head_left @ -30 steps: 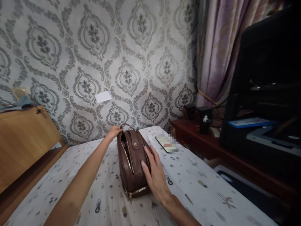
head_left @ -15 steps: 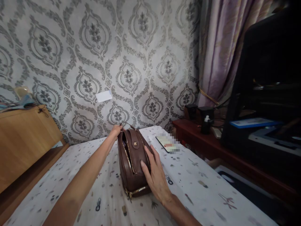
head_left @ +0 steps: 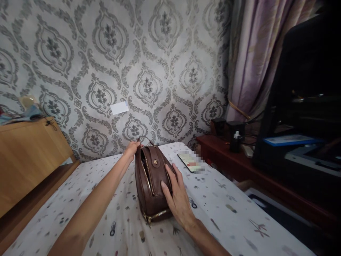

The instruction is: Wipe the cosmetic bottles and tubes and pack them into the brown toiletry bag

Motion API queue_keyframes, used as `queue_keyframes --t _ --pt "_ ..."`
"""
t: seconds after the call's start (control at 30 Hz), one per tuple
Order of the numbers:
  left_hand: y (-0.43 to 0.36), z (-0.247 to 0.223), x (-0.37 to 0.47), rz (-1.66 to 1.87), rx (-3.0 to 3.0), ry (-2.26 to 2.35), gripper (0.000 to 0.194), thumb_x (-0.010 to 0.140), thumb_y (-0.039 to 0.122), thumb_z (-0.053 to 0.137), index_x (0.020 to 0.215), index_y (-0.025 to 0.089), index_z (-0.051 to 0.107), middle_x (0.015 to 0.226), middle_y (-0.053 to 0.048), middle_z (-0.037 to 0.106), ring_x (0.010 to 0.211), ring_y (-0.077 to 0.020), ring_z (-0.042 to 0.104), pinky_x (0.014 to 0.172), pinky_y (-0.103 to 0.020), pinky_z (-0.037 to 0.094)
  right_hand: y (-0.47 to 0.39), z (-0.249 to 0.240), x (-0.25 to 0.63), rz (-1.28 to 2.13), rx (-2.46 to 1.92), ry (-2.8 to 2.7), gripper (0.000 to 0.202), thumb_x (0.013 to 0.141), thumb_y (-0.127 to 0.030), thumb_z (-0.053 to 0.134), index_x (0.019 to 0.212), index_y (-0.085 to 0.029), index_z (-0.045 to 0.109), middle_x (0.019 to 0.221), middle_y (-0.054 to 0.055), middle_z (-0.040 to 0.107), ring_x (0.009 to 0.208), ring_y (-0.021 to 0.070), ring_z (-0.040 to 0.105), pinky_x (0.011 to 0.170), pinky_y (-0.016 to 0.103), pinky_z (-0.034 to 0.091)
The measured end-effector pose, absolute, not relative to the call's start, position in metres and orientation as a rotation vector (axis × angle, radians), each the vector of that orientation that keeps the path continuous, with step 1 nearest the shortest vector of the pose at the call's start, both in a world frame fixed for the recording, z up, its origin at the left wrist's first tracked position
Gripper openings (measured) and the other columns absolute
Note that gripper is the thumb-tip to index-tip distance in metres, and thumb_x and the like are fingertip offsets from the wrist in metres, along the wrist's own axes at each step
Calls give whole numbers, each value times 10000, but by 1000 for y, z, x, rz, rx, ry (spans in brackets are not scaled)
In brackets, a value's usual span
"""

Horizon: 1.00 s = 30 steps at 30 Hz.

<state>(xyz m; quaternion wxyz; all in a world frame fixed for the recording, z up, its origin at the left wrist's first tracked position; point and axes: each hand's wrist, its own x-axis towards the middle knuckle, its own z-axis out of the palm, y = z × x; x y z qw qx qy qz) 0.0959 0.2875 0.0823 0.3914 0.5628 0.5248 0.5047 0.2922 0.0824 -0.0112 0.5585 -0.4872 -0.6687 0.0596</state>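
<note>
A brown leather bag (head_left: 151,193) with gold zippers lies on a white patterned sheet, its near end toward me. One zipper along its top left gapes partway, showing a dark slit. At the bag's far left corner, beside the thin handle (head_left: 146,137), my left hand (head_left: 132,147) is closed on the bag; its fingertips are partly hidden, so the exact part pinched is unclear. My right hand (head_left: 179,199) rests on the bag's right side with fingers stretched and apart, thumb on the top face. A gold snap button (head_left: 156,162) sits on the flap between the hands.
Right of the bag, a phone (head_left: 190,163) with a partly blurred screen lies on the sheet (head_left: 221,217). A dark red desk (head_left: 221,154) with a black bottle (head_left: 235,143) stands to the right. A wooden board (head_left: 32,156) borders the left; patterned wallpaper rises behind.
The view has shifted slightly, so everything sits a little further right. Both hands keep their places on the bag, and the zipper gap looks about the same.
</note>
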Motion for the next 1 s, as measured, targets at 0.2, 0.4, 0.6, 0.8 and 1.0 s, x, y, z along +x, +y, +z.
queue_keyframes --t 0.2,0.4,0.6,0.8,1.0 --pt "277 87 94 1194 1466 1399 280 965 402 612 1042 138 663 988 -48 695 839 -161 673 762 -352 579 82 -11 292 125 -1161 -1581 507 1045 -365 389 1544 -275 361 1619 107 295 1507 277 317 1220 518 342" --pt "271 89 91 1241 1579 1377 239 946 367 649 995 133 666 945 -30 692 800 -151 667 729 -329 576 77 -10 291 -115 -1145 -1655 578 1021 -342 457 1573 -301 292 1640 131 223 1502 341 298 1155 566 396" --pt "262 89 90 1325 1639 1331 231 947 366 646 946 135 658 897 -17 676 771 -141 650 715 -318 563 70 -6 286 -457 -1054 -1806 499 975 -312 537 1471 -316 479 1614 125 329 1488 373 280 1135 652 286" --pt "252 85 94 1410 1636 1295 262 942 386 644 849 141 642 820 0 655 735 -135 627 715 -314 538 71 -8 284 -527 -1045 -1884 435 967 -280 554 1402 -287 566 1515 112 509 1446 345 337 1132 611 257" --pt "243 84 101 1505 1614 1272 310 940 420 634 788 150 617 752 17 625 684 -127 599 692 -304 515 70 -7 283 -499 -1073 -1895 360 961 -265 577 1312 -313 640 1530 107 496 1423 357 383 1112 619 280"
